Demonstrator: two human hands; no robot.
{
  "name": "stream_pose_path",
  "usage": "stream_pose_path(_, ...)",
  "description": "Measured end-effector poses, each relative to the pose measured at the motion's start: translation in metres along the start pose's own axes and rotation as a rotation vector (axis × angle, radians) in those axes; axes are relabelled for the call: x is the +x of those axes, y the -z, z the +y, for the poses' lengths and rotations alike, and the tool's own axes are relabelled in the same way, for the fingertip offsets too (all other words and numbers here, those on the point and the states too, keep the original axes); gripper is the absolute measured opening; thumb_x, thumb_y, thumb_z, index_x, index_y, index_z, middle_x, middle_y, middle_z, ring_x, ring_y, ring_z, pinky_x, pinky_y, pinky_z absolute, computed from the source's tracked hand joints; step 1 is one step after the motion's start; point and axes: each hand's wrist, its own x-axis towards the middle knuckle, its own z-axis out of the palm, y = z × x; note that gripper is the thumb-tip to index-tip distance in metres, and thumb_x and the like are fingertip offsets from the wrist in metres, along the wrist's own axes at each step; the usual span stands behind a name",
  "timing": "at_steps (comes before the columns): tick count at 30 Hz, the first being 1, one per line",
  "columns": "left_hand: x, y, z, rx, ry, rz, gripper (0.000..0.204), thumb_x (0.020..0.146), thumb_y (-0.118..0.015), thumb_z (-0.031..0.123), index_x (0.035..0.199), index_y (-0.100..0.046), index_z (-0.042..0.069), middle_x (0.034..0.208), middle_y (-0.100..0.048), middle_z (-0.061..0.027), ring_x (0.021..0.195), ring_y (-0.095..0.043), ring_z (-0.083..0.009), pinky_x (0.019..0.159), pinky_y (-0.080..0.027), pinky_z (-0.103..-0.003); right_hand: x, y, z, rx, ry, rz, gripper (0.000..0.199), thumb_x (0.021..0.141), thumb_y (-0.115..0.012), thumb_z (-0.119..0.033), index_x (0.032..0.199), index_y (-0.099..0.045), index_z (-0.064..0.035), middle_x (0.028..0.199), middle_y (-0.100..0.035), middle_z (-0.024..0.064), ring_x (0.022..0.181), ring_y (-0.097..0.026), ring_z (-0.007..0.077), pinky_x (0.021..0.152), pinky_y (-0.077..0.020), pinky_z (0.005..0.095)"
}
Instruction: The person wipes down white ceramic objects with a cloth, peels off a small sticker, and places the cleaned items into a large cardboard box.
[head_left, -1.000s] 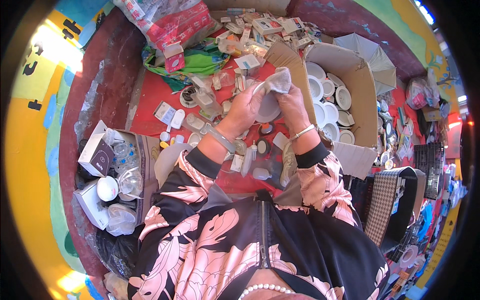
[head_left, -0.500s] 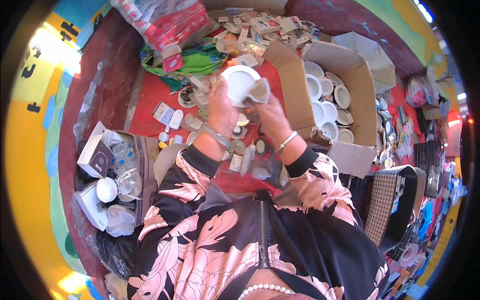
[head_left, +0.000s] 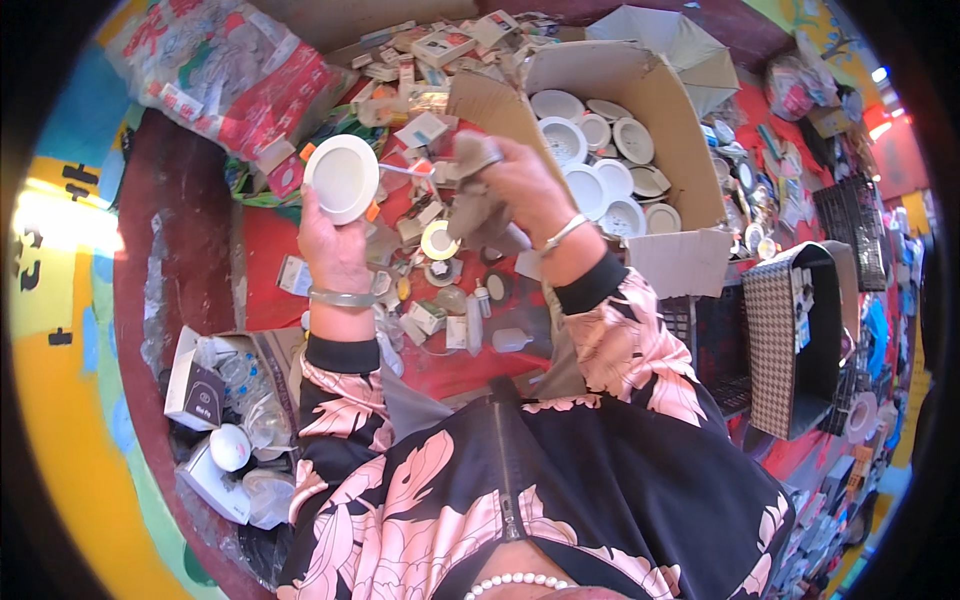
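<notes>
My left hand [head_left: 333, 246] is closed on a round white downlight [head_left: 342, 180], held upright by its lower rim with the white front facing me. Orange clips show at its edge, and a white lead runs right from it to an orange-tipped connector [head_left: 421, 169]. A crumpled grey-brown cloth [head_left: 482, 210] hangs from my right hand [head_left: 530, 193], whose fingers are closed round it, a little apart from the downlight. Beneath the cloth, a ring-shaped lamp with a yellowish rim [head_left: 440, 240] lies among small boxes and fittings on the red sheet.
At the right, an open cardboard box [head_left: 686, 150] holds several round white lamps. A pink-and-clear plastic bag [head_left: 225, 85] bulges at the far left. Small cartons [head_left: 443, 46] pile up at the back. An open box with clear plastic parts [head_left: 272, 345] stands near left; a checkered bin [head_left: 783, 345] stands right.
My left hand has carried the downlight left and tilted it. My right hand has drawn the cloth off its rim, and the lead now shows. The whole view has shifted.
</notes>
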Motion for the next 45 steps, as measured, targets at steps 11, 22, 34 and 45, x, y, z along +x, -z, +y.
stream_pose_path(11, -0.015, -0.017, -0.02, 0.004, 0.073, -0.227, 0.044, 0.097, -0.031, 0.031, 0.129, -0.038, 0.001, 0.129, -0.046, -0.0151, 0.119, -0.045, -0.0298, 0.102, -0.035, -0.045, 0.001, 0.011, -0.011, 0.379, 0.422, 0.0, 0.028, 0.089, -0.048, -0.005, 0.117, -0.051, -0.0014, 0.118, -0.053, 0.0093, 0.109, -0.052, 0.0191, 0.091, -0.0431, 0.0312)
stream_pose_path(22, -0.024, -0.007, -0.045, -0.065, 0.211, -0.253, 0.035, 0.095, -0.042, 0.031, 0.116, -0.05, 0.005, 0.111, -0.057, -0.0072, 0.102, -0.055, -0.0197, 0.092, -0.044, -0.035, -0.012, -0.054, 0.041, -1.144, 0.803, -0.061, 0.056, 0.079, -0.053, -0.024, 0.133, -0.041, -0.0144, 0.143, -0.029, 0.0101, 0.135, -0.017, 0.0344, 0.107, -0.0097, 0.0536)
stream_pose_path(34, 0.001, -0.004, 0.002, 0.088, -0.137, -0.089, 0.047, 0.097, -0.026, 0.03, 0.126, -0.041, -0.003, 0.128, -0.047, -0.0176, 0.12, -0.043, -0.0315, 0.104, -0.03, -0.046, -0.016, -0.036, 0.01, -0.375, 0.12, -0.084, 0.016, 0.08, -0.054, -0.011, 0.092, -0.063, -0.0041, 0.075, -0.063, 0.0075, 0.074, -0.06, 0.0157, 0.069, -0.047, 0.0263)
stream_pose_path(45, -0.021, -0.024, -0.008, 0.19, -0.03, -0.117, 0.042, 0.097, -0.034, 0.029, 0.125, -0.042, -0.002, 0.125, -0.05, -0.0136, 0.116, -0.048, -0.0275, 0.1, -0.036, -0.041, 0.009, -0.009, 0.02, -0.376, 0.398, -0.097, 0.041, 0.074, -0.052, -0.001, 0.115, -0.055, -0.0008, 0.1, -0.062, 0.0112, 0.095, -0.057, 0.0175, 0.082, -0.0443, 0.0279)
